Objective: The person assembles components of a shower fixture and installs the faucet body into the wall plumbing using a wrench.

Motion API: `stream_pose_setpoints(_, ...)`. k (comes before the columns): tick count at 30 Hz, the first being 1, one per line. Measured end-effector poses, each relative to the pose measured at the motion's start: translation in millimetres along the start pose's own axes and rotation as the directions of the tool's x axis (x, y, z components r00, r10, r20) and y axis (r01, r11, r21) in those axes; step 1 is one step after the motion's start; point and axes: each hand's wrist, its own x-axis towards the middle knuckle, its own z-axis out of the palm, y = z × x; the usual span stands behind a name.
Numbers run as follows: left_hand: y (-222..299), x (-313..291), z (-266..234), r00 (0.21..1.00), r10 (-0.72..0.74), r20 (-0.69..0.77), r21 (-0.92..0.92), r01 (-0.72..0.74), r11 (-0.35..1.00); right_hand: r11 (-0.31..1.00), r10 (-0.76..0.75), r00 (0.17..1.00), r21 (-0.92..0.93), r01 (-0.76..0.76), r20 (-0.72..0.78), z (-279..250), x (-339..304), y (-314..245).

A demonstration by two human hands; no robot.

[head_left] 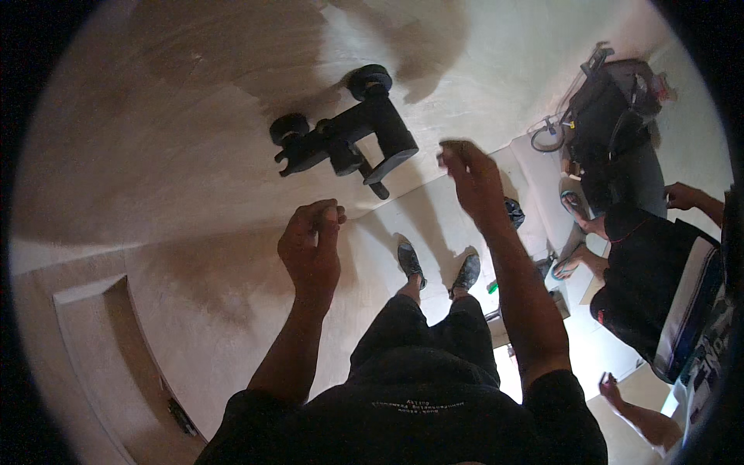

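Observation:
A black wall-mounted fixture [349, 132], shaped like a mixer tap, stands out from the plastered wall on two round flanges. It has an angled arm and a short rod pointing down. Below it on the left, my left hand [311, 244] is closed, its fingers curled and the thumb pressed against them. My right hand [474, 180] is raised to the right of the fixture, thumb and fingers pinched together. Neither hand touches the fixture. Whatever lies between the fingers of either hand is too small or hidden to make out.
A recessed niche [101, 341] opens in the wall at lower left. To the right, another person in dark shorts [643, 271] and sandals is close by, beside a dark bag [616, 116] and a coiled hose [548, 138]. Small items lie on the floor near my shoes [467, 271].

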Motion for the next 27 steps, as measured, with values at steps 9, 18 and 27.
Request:
stream_pose_setpoints(9,-275.3,-142.8,12.0,0.597,-0.469,0.651,0.34,0.323,0.883,0.939,0.166,0.982,-0.319,-0.129,0.09,11.5,-24.9,41.4)
stream_pose_setpoints(18,-269.0,-222.0,21.6,-0.206,-0.771,0.602,0.661,-0.413,0.626,0.601,0.689,0.711,-0.661,-0.449,0.142,41.5,-343.4,291.0)
stream_pose_setpoints(27,-311.8,-223.7,22.8,-0.34,-0.8,0.494,0.604,-0.528,0.597,-0.084,0.996,-0.054,-0.725,-0.684,-0.065,111.7,-405.1,299.1)
